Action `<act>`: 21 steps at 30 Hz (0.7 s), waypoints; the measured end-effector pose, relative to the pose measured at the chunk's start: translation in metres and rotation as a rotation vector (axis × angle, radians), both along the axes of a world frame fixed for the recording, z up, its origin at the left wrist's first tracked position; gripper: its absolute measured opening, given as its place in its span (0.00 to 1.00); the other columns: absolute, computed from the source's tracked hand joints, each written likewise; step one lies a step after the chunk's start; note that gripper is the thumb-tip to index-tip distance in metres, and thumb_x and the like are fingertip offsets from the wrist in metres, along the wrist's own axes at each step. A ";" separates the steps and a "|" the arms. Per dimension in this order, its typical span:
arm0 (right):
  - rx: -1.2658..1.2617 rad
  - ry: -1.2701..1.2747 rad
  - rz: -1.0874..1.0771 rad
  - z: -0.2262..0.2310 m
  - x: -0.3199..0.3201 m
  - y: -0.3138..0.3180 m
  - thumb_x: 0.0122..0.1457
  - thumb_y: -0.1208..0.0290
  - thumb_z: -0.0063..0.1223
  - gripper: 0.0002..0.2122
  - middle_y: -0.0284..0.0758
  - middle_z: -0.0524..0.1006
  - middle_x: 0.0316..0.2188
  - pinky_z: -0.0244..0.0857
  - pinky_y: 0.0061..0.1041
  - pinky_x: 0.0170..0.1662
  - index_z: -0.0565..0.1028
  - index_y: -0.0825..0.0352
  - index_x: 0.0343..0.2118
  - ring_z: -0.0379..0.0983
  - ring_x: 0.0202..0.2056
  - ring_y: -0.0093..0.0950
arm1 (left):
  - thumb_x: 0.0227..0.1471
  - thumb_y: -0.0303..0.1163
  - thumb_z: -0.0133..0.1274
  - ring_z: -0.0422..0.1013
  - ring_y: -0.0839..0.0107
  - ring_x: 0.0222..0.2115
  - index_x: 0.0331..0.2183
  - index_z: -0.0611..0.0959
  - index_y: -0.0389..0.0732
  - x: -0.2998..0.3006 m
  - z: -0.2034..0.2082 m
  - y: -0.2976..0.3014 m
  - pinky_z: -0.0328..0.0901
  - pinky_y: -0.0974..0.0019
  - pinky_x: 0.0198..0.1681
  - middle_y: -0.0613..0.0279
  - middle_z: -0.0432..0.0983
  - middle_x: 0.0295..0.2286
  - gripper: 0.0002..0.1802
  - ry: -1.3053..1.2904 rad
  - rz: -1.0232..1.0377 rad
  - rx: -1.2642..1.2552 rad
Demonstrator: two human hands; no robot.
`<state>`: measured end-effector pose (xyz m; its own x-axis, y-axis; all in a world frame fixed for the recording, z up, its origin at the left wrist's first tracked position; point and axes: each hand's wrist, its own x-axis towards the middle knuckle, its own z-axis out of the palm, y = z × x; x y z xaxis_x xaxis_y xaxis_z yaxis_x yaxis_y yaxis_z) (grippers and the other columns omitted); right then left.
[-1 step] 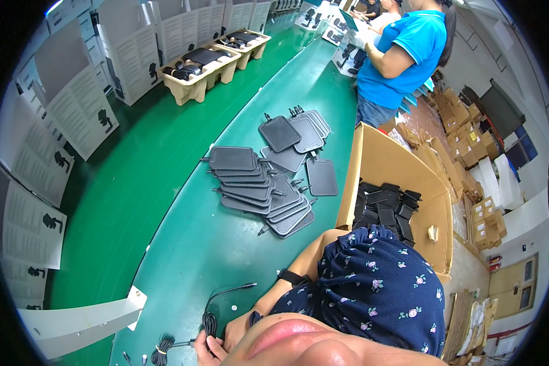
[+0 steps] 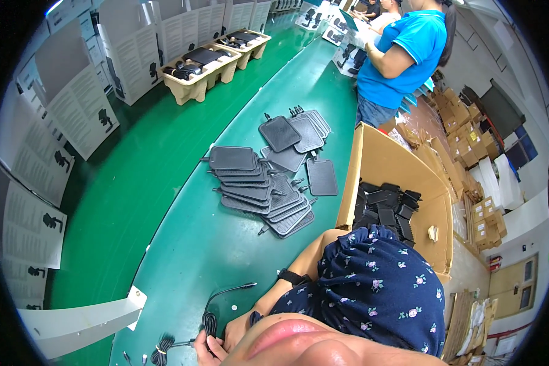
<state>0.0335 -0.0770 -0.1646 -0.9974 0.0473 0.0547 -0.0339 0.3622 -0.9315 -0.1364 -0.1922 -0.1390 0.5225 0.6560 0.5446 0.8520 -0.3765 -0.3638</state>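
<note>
A coiled black cable (image 2: pixel 209 323) stands at the bottom edge of the table, its free end with a plug reaching up and to the right. The fingers of my left hand (image 2: pixel 206 351) are closed on the lower part of this coil. Right beside the coil is my right hand (image 2: pixel 236 331), a black band on its forearm; its fingers are mostly hidden. Another tied black cable bundle (image 2: pixel 160 352) lies just to the left. Farther up the table, several flat dark rectangular panels (image 2: pixel 233 158) with short stems are fanned out in overlapping piles.
A cardboard box (image 2: pixel 351 183) at the right holds several black parts (image 2: pixel 387 204). Moulded trays (image 2: pixel 192 88) with parts stand on the green belt (image 2: pixel 134 183), beside upright printed cartons (image 2: pixel 82 122). A white curved strip (image 2: pixel 85 326) juts in at lower left. A co-worker in blue (image 2: pixel 402 61) stands ahead.
</note>
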 end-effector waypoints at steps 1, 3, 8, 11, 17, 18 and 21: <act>0.000 -0.001 -0.004 0.000 0.000 0.000 0.55 0.65 0.42 0.10 0.40 0.72 0.26 0.65 0.33 0.28 0.68 0.67 0.27 0.70 0.28 0.38 | 0.53 0.34 0.46 0.70 0.58 0.25 0.39 0.75 0.35 0.000 0.000 0.000 0.65 0.63 0.30 0.50 0.74 0.25 0.15 0.001 0.000 -0.001; 0.002 -0.002 -0.004 0.002 0.001 0.003 0.55 0.65 0.42 0.10 0.40 0.72 0.26 0.65 0.33 0.28 0.68 0.67 0.27 0.70 0.28 0.38 | 0.53 0.34 0.46 0.70 0.58 0.25 0.39 0.75 0.35 0.001 0.001 0.001 0.65 0.63 0.30 0.50 0.74 0.25 0.14 0.004 0.008 0.000; -0.003 0.015 0.018 0.009 -0.001 0.006 0.55 0.65 0.42 0.10 0.39 0.72 0.26 0.65 0.33 0.28 0.68 0.67 0.28 0.70 0.28 0.38 | 0.54 0.34 0.46 0.70 0.58 0.25 0.39 0.75 0.35 0.004 0.012 -0.002 0.65 0.63 0.30 0.50 0.74 0.25 0.14 0.033 0.050 -0.008; -0.030 0.028 0.106 0.011 -0.008 0.004 0.55 0.65 0.42 0.10 0.39 0.72 0.26 0.65 0.33 0.28 0.68 0.67 0.28 0.70 0.28 0.38 | 0.54 0.34 0.46 0.71 0.58 0.27 0.41 0.74 0.37 0.017 0.026 -0.005 0.65 0.62 0.32 0.48 0.74 0.28 0.14 0.062 0.215 -0.127; 0.127 0.156 0.262 0.077 -0.010 0.000 0.53 0.72 0.46 0.07 0.41 0.73 0.28 0.67 0.33 0.33 0.71 0.67 0.33 0.71 0.30 0.38 | 0.50 0.28 0.47 0.70 0.55 0.21 0.32 0.76 0.36 0.057 0.074 0.002 0.65 0.62 0.25 0.50 0.73 0.23 0.07 -1.410 0.580 -0.448; 0.130 0.155 0.225 0.079 -0.009 -0.001 0.54 0.72 0.44 0.08 0.40 0.73 0.32 0.66 0.35 0.34 0.71 0.66 0.35 0.71 0.31 0.39 | 0.50 0.28 0.48 0.69 0.60 0.20 0.33 0.75 0.35 0.059 0.076 0.006 0.64 0.64 0.25 0.52 0.72 0.21 0.07 -1.388 0.566 -0.347; 0.205 0.154 0.335 0.087 -0.008 -0.001 0.54 0.73 0.45 0.09 0.40 0.74 0.35 0.66 0.35 0.36 0.72 0.67 0.38 0.72 0.32 0.39 | 0.47 0.29 0.52 0.69 0.60 0.22 0.35 0.74 0.36 0.057 0.077 0.009 0.64 0.64 0.26 0.54 0.71 0.24 0.11 -1.349 0.631 -0.257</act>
<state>0.0259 -0.0776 -0.0775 -0.9353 -0.3053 0.1789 -0.3145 0.4852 -0.8159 -0.0790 -0.1830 -0.0616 -0.6565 0.7242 0.2110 0.5251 0.2379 0.8171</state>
